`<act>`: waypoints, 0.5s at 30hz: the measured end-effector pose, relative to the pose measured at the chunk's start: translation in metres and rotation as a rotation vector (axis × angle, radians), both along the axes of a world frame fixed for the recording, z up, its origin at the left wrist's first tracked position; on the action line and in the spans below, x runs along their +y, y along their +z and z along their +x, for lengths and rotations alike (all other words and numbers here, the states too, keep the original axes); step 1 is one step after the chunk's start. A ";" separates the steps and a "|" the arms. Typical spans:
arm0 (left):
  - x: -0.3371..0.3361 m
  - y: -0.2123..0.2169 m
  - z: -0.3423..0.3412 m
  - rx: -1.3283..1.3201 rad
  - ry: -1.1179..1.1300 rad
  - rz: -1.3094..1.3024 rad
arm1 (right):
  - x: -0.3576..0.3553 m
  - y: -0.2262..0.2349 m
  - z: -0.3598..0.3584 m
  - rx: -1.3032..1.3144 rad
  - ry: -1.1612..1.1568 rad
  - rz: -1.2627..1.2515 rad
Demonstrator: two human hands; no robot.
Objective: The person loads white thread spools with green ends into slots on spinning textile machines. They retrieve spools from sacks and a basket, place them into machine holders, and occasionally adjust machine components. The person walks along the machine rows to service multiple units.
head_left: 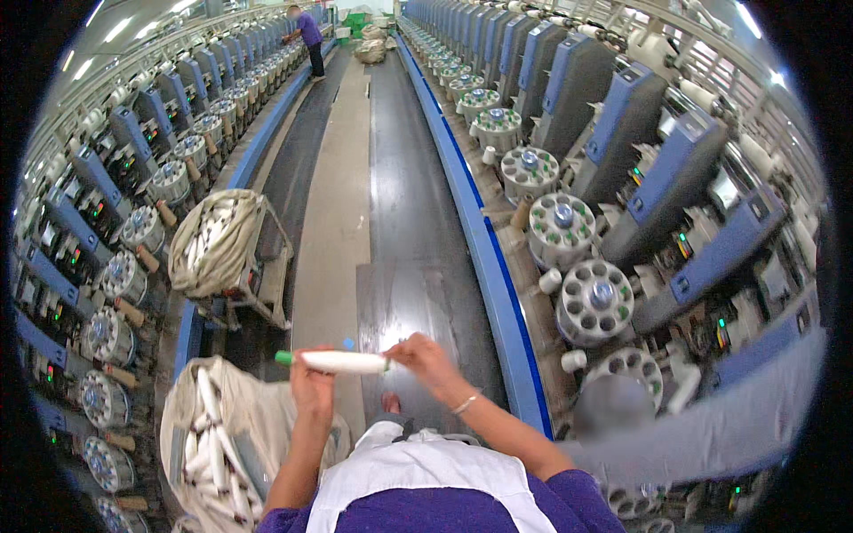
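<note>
A white yarn bobbin [345, 361] with a green end lies roughly level in front of my body, above the aisle floor. My left hand [312, 387] is closed around its left part, near the green end. At the opposite tip, my right hand [425, 361] is closed in a pinch; any loose thread there is too fine to make out. Below and left of my left forearm, a cloth-lined cart [267, 391] holds several white bobbins [211, 453].
Winding machines [569, 89] with round bobbin magazines [562, 226] line both sides. A blue rail [484, 258] edges the right row. Another cloth-lined cart [191, 266] with bobbins stands ahead left. Farther off, a person [308, 35] stands at the left row; sacks [373, 46] lie at the aisle's end.
</note>
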State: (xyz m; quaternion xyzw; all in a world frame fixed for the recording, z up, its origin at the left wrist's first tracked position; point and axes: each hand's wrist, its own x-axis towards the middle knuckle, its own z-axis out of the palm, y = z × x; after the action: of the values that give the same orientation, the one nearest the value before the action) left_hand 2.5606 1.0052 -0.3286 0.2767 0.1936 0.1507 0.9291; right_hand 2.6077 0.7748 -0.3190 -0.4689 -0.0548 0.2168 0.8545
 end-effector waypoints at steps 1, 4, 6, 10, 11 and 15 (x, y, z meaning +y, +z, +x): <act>0.017 -0.007 0.030 -0.006 0.051 -0.068 | 0.020 -0.005 0.038 0.048 0.061 0.050; 0.053 -0.024 0.128 -0.036 0.088 -0.154 | 0.052 -0.021 0.147 0.033 0.029 0.199; 0.063 -0.027 0.213 -0.052 0.002 -0.145 | 0.044 -0.027 0.221 0.208 -0.048 0.170; 0.048 -0.013 0.395 0.042 -0.093 0.003 | -0.044 -0.032 0.350 0.315 -0.278 0.162; 0.039 -0.009 0.442 0.011 -0.133 0.025 | -0.076 -0.033 0.374 0.239 -0.340 0.138; -0.013 -0.003 0.624 -0.160 -0.439 0.159 | -0.168 -0.042 0.476 0.336 -1.076 -0.138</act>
State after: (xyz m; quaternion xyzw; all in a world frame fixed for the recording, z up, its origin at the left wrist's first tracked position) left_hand 3.1845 0.9924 -0.3315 0.3717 0.0422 -0.0185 0.9272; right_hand 3.0832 0.6071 -0.3609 -0.4445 0.3427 -0.1744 0.8091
